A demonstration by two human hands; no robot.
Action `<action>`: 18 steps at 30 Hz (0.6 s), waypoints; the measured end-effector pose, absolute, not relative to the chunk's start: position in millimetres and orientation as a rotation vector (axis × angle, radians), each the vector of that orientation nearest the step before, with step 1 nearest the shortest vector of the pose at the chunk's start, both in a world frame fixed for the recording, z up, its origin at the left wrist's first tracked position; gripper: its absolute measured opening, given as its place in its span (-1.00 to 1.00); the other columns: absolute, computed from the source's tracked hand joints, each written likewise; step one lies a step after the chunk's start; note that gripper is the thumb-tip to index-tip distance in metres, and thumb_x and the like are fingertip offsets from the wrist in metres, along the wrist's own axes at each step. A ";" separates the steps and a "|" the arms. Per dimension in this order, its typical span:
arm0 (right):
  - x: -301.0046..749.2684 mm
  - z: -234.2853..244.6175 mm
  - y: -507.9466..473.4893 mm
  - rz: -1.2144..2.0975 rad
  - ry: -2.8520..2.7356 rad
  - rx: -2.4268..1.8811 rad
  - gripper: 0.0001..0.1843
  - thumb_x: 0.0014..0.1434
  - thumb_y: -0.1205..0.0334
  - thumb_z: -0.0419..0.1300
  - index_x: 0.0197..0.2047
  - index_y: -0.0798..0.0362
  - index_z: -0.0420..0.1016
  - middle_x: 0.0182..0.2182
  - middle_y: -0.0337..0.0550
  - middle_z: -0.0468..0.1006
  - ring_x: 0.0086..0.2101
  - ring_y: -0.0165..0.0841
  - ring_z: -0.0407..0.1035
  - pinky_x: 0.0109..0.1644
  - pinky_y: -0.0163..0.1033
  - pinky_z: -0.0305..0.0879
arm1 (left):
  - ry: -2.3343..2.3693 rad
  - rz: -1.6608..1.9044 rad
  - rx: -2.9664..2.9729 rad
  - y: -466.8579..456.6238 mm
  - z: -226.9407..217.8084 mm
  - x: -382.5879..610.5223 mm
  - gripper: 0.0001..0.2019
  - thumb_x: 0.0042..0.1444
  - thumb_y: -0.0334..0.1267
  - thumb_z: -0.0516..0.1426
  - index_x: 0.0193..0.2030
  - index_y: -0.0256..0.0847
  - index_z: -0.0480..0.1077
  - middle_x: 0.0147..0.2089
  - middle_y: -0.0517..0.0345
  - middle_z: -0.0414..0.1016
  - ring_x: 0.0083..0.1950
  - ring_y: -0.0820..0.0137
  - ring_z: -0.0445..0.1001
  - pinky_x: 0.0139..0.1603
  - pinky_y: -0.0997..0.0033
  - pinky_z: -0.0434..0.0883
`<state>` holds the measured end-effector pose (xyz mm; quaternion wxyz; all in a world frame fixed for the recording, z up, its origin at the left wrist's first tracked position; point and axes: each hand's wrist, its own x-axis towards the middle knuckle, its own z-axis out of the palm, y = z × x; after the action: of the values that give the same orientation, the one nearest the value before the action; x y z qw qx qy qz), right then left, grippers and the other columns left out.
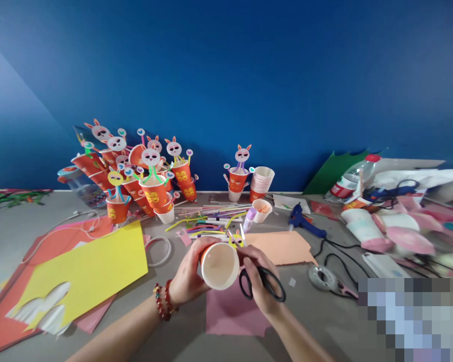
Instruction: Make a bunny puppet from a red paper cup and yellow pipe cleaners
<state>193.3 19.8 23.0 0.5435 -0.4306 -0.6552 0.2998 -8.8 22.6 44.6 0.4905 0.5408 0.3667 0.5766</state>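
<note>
My left hand (192,269), with red bead bracelets at the wrist, is wrapped round a paper cup (220,266). The cup's white inside faces me, and a strip of its orange outside shows at the left. In my right hand (262,284) is a pair of black-handled scissors (275,284), with the blades pointing up and away just right of the cup. A small yellow rabbit face (235,240) shows behind the cup, between the cup and the blades. Whether it is attached to anything is hidden. Below both hands lies a pink sheet (236,314).
Finished rabbit cups (154,193) crowd the back left. A cup stack (261,182) stands at the back middle. Yellow paper (86,271) lies left, peach paper (279,246) right. A blue glue gun (305,221), a tape roll (322,277) and cables lie farther right, near a bottle (353,178).
</note>
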 end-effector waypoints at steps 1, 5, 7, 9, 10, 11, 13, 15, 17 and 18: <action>193.4 22.9 18.3 0.673 -1.616 -0.984 -0.75 0.37 0.04 0.11 -0.06 -0.07 0.55 -0.19 -0.12 0.64 -0.19 -0.23 0.54 -0.13 -0.20 0.46 | 0.873 1.388 1.320 21.7 42.7 -9.7 -0.33 -0.42 -0.49 0.51 -0.04 -0.16 0.54 0.09 -0.19 0.53 0.20 -0.03 0.42 0.34 0.11 0.20; 193.2 22.9 14.8 0.610 -1.706 -0.938 -0.76 0.36 0.05 0.11 -0.06 -0.06 0.53 -0.27 -0.14 0.64 -0.26 -0.26 0.53 -0.20 -0.24 0.44 | 0.829 1.407 1.378 26.2 30.8 -11.5 -0.39 -0.28 -0.34 0.50 0.00 -0.17 0.51 0.14 -0.22 0.49 0.24 -0.06 0.38 0.34 0.01 0.20; 193.8 22.8 14.9 0.613 -1.709 -0.984 -0.77 0.37 0.08 0.10 -0.06 -0.06 0.53 -0.29 -0.15 0.64 -0.28 -0.27 0.54 -0.21 -0.26 0.44 | 0.797 1.463 1.522 31.3 22.4 -13.8 -0.35 -0.25 -0.27 0.50 0.05 -0.12 0.47 0.16 -0.18 0.46 0.27 -0.08 0.35 0.35 -0.07 0.19; 193.9 24.3 15.5 0.609 -1.709 -1.000 -0.77 0.35 0.07 0.11 -0.05 -0.05 0.51 -0.27 -0.15 0.64 -0.27 -0.27 0.54 -0.19 -0.26 0.44 | 0.749 1.456 1.803 35.9 14.5 -17.2 -0.26 -0.14 -0.23 0.46 0.22 -0.06 0.34 0.24 -0.17 0.37 0.31 -0.08 0.30 0.33 -0.15 0.20; 193.3 26.1 15.8 0.614 -1.707 -0.995 -0.75 0.34 0.06 0.13 -0.02 -0.04 0.50 -0.25 -0.14 0.64 -0.27 -0.26 0.54 -0.19 -0.25 0.44 | 0.748 1.438 1.902 37.4 11.3 -18.9 -0.23 -0.07 -0.21 0.42 0.29 -0.04 0.26 0.27 -0.17 0.31 0.32 -0.07 0.27 0.32 -0.16 0.21; 192.2 28.5 16.2 0.628 -1.707 -0.985 -0.73 0.32 0.05 0.14 0.01 -0.03 0.48 -0.22 -0.13 0.64 -0.26 -0.26 0.54 -0.18 -0.25 0.44 | 0.753 1.413 1.979 38.3 9.0 -20.5 -0.22 -0.01 -0.19 0.39 0.33 -0.03 0.19 0.30 -0.19 0.26 0.34 -0.06 0.24 0.32 -0.16 0.22; 189.0 34.5 16.7 0.668 -1.708 -0.964 -0.69 0.29 0.05 0.17 0.03 -0.01 0.46 -0.19 -0.11 0.64 -0.25 -0.26 0.54 -0.19 -0.27 0.44 | 0.781 1.371 2.051 38.6 6.8 -22.9 -0.24 0.08 -0.14 0.34 0.38 -0.04 0.12 0.34 -0.22 0.17 0.37 -0.07 0.19 0.32 -0.17 0.22; 185.7 39.7 16.7 0.698 -1.710 -0.972 -0.73 0.27 0.09 0.18 -0.01 0.00 0.47 -0.24 -0.14 0.63 -0.30 -0.29 0.52 -0.23 -0.29 0.43 | 0.802 1.333 2.083 37.8 7.1 -23.9 -0.25 0.10 -0.11 0.32 0.38 -0.04 0.12 0.37 -0.23 0.11 0.41 -0.10 0.12 0.35 -0.18 0.19; 184.1 42.2 16.3 0.695 -1.701 -1.008 -0.79 0.27 0.14 0.17 -0.07 0.01 0.47 -0.31 -0.17 0.61 -0.35 -0.31 0.50 -0.27 -0.30 0.40 | 0.811 1.291 2.098 36.8 8.3 -23.6 -0.24 0.10 -0.13 0.32 0.39 -0.03 0.11 0.40 -0.21 0.08 0.44 -0.11 0.07 0.38 -0.17 0.15; 184.3 42.0 16.0 0.685 -1.692 -1.032 -0.82 0.27 0.17 0.16 -0.09 0.01 0.47 -0.33 -0.18 0.61 -0.36 -0.32 0.49 -0.29 -0.31 0.39 | 0.808 1.271 2.093 36.3 8.8 -22.9 -0.25 0.10 -0.16 0.32 0.39 -0.01 0.11 0.40 -0.20 0.08 0.45 -0.10 0.05 0.39 -0.17 0.14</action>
<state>184.3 16.0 42.0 0.4988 -0.4267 -0.6993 0.2832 -22.9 36.3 8.8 0.2779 0.7797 0.3010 0.4736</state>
